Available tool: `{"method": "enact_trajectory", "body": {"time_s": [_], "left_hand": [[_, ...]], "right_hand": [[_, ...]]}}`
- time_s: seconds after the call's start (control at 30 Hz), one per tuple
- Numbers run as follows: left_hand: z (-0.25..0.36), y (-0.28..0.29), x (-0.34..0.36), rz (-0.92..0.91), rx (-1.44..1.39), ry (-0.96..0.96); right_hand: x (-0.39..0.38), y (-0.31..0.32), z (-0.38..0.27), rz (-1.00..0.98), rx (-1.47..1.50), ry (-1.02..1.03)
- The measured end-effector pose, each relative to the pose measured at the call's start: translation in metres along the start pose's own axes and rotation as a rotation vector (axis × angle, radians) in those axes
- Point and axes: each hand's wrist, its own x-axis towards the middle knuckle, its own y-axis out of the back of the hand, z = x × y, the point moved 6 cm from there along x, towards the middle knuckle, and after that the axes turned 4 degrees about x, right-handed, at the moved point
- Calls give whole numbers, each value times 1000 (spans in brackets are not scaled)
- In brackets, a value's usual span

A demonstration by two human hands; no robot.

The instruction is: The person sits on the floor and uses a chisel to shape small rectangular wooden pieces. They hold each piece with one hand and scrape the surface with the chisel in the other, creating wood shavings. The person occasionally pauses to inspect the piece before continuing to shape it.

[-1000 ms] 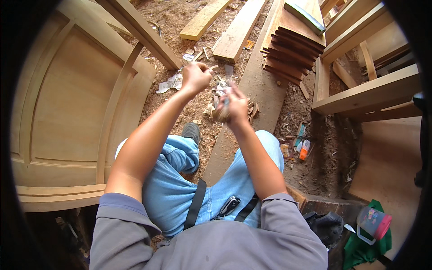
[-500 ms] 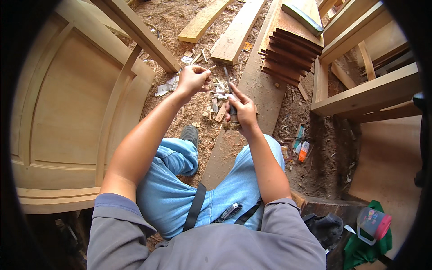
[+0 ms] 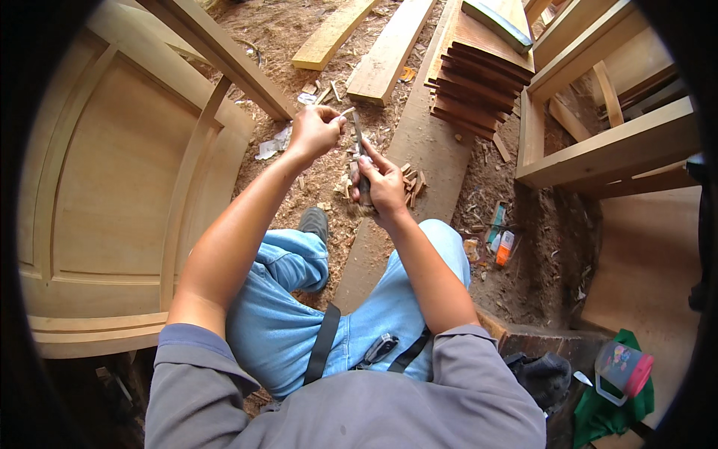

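Observation:
Above the shavings-covered ground, my left hand point(image 3: 314, 136) pinches a thin wood sliver point(image 3: 348, 111) between thumb and fingertips. My right hand point(image 3: 383, 184) is wrapped round the dark handle of a chisel point(image 3: 357, 127), its narrow blade pointing up and away from me. The blade's tip lies close beside the sliver; whether they touch I cannot tell. Small wood offcuts point(image 3: 413, 183) lie on the long plank point(image 3: 436, 159) just right of my right hand.
A panelled wooden door point(image 3: 112, 172) stands at left. A stack of thin boards point(image 3: 479, 86) rests on the plank's far part, near two loose beams point(image 3: 393, 56). Wooden frames point(image 3: 606, 150) rise at right. An orange-and-white bottle point(image 3: 505, 248) and a clear jug point(image 3: 621, 369) are on the right side.
My right hand has moved left with the chisel, bringing its blade up to the sliver. The left hand has shifted slightly left. Offcuts beside the right hand have come into view.

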Motion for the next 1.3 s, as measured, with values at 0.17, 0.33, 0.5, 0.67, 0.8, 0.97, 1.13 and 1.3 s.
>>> {"method": "enact_trajectory", "body": {"time_s": [0.17,0.33,0.5,0.67,0.8,0.97,1.13,1.3], "left_hand": [[3,-8,-18,-152,-18,54],[-19,3,-8,-119,-251,129],[-36,8,1,-64,-282,165],[-36,8,-4,-9,-189,139],[-31,12,-6,11,38,81],[-8,7,-7,41,172,-88],[-1,1,-16,-42,5,-33],[-16,5,-3,-112,-245,163]], "right_hand": [[24,99,-34,757,17,260],[54,102,-2,199,110,99],[19,29,3,-171,-86,-1],[-7,-8,15,-424,-134,-166],[-7,-6,27,-350,-84,-103],[10,3,21,-1,-49,-182],[31,91,-26,653,83,192],[45,88,7,190,-5,57]]}}
